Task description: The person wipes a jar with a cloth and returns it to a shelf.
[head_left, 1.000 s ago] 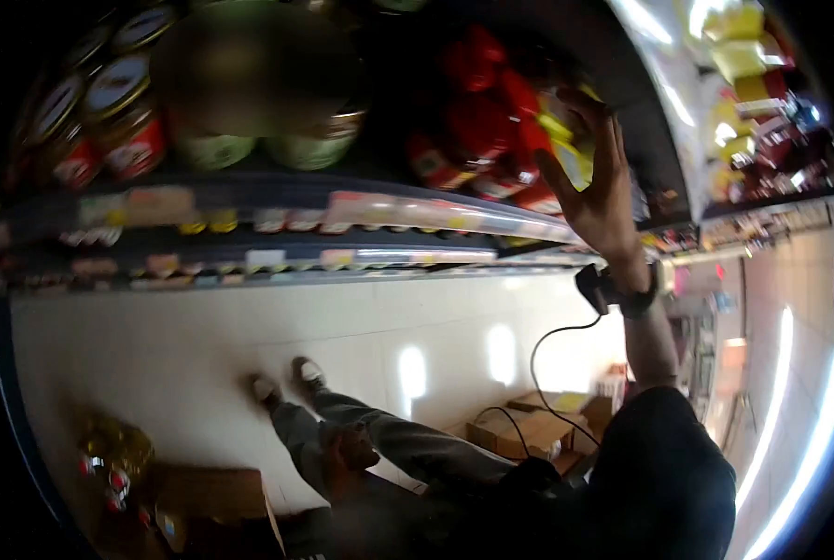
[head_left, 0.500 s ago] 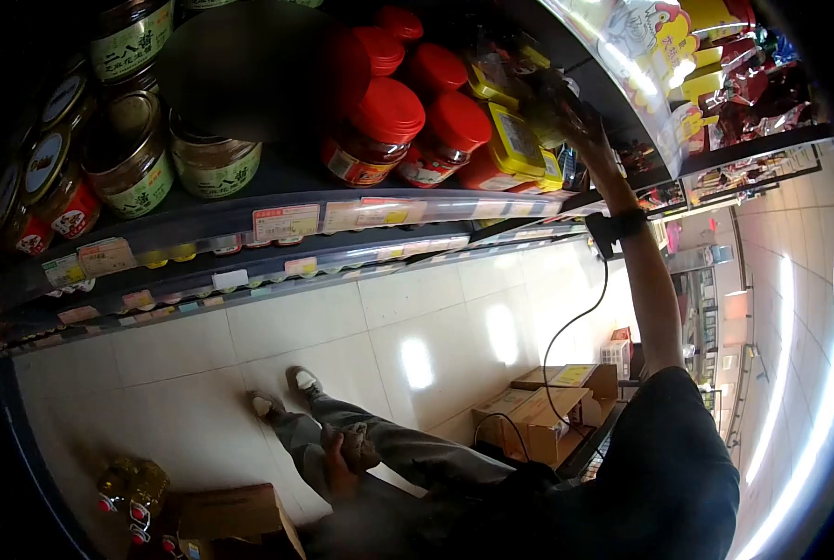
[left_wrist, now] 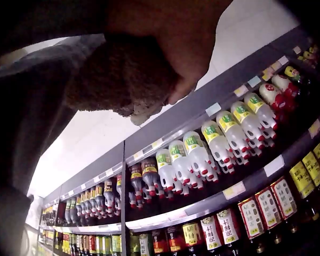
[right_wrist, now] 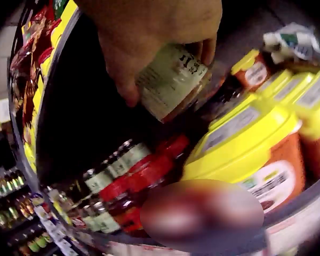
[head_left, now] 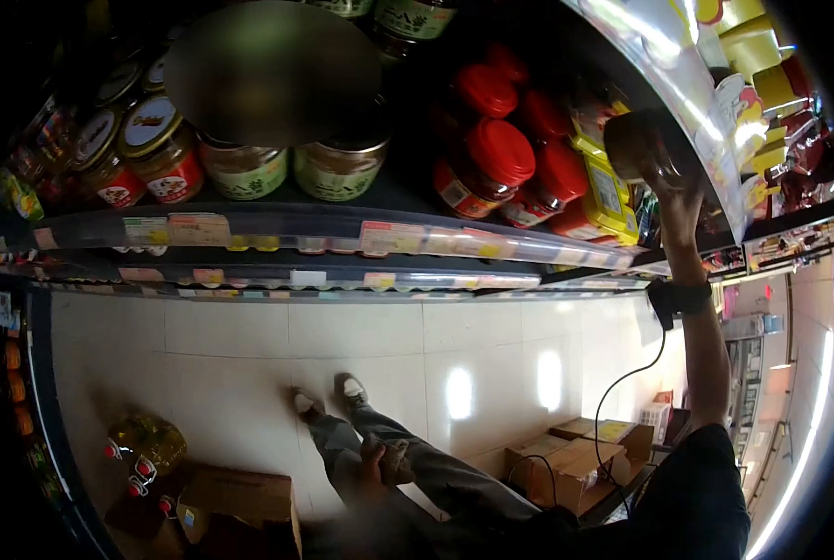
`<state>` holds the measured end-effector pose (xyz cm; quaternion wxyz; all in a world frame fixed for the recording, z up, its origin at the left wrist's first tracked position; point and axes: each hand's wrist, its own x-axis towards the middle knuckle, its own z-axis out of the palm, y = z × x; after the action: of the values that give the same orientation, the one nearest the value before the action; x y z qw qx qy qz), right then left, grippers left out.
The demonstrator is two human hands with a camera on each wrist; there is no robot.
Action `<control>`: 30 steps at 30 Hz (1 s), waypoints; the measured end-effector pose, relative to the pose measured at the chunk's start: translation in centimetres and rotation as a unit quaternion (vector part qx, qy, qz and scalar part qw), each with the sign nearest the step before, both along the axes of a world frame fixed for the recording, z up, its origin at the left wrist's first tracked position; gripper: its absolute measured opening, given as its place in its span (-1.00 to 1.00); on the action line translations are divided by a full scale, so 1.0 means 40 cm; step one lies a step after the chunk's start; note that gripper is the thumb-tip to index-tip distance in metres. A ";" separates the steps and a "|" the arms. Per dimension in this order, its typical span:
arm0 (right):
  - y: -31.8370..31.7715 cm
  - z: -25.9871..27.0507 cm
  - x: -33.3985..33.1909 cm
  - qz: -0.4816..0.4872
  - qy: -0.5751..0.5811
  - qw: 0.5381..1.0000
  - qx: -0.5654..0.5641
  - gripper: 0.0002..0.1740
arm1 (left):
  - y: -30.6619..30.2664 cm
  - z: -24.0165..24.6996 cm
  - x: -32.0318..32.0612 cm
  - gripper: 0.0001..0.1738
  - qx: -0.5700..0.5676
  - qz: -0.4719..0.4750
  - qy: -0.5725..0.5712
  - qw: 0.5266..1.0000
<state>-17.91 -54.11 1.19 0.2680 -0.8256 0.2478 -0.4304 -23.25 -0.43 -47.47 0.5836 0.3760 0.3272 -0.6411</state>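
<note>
My right hand (head_left: pixel 680 210) grips a jar (head_left: pixel 655 149) above the shelf, right of yellow-lidded tubs (head_left: pixel 608 191). The right wrist view shows this hand (right_wrist: pixel 149 26) with its fingers around the jar (right_wrist: pixel 173 82), which has a pale green label and is tilted. Below it are yellow-lidded tubs (right_wrist: pixel 240 138) and red-lidded jars (right_wrist: pixel 149 170). Low in the head view, my left hand (head_left: pixel 373 476) is by the legs, holding a bunched brown cloth (head_left: pixel 396 459). In the left wrist view the hand (left_wrist: pixel 176 37) has its fingers curled on the fuzzy cloth (left_wrist: pixel 122 80).
Green-labelled jars (head_left: pixel 337 168) and red-lidded jars (head_left: pixel 499 154) line the shelf, whose edge (head_left: pixel 295 233) carries price tags. Cardboard boxes (head_left: pixel 566 467) and oil bottles (head_left: pixel 151 443) are on the floor. Shelves of white bottles (left_wrist: pixel 194 154) show in the left wrist view.
The right hand, spread beside the yellow tubs a second ago, reached into the shelf and now holds a jar. The head view has shifted. The left hand stays low with the cloth.
</note>
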 end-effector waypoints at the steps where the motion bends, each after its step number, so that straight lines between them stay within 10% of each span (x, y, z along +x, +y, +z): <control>1: 0.025 0.017 0.019 -0.011 0.067 0.997 -0.024 -0.45 | 0.014 -0.026 -0.030 -0.48 0.014 -0.003 -0.026 1.000; 3: 0.060 0.022 0.064 -0.003 0.117 0.993 -0.004 -0.45 | 0.036 0.098 0.023 -0.29 -0.127 -0.188 -0.225 0.947; 6: 0.143 0.023 0.180 0.059 0.099 0.993 -0.017 -0.42 | -0.014 0.211 0.073 -0.19 -0.029 -0.076 -0.023 0.996; 13: 0.254 0.042 0.435 0.137 0.226 0.964 0.023 -0.31 | 0.037 -0.061 -0.036 -0.15 0.038 -0.045 0.063 0.996; 20: 0.262 -0.016 0.632 0.254 0.182 0.949 -0.035 -0.25 | 0.037 0.085 0.006 -0.29 -0.018 0.020 0.014 1.000; 22: 0.225 -0.044 0.666 0.288 0.171 0.942 -0.021 -0.20 | 0.080 -0.101 -0.084 -0.26 -0.028 -0.002 -0.132 0.991; 25: 0.151 -0.093 0.690 0.465 0.065 0.876 0.107 -0.16 | 0.103 0.055 -0.043 -0.26 -0.046 -0.136 -0.413 0.899; 30: 0.158 -0.067 0.676 0.477 0.070 0.874 0.052 -0.19 | 0.091 -0.020 -0.114 -0.35 -0.063 0.199 -0.008 0.978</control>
<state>9.11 -47.80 -1.48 0.4650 -0.8565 -0.1363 -0.1778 -27.80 3.21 -48.29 0.7248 0.2707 0.3499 -0.5282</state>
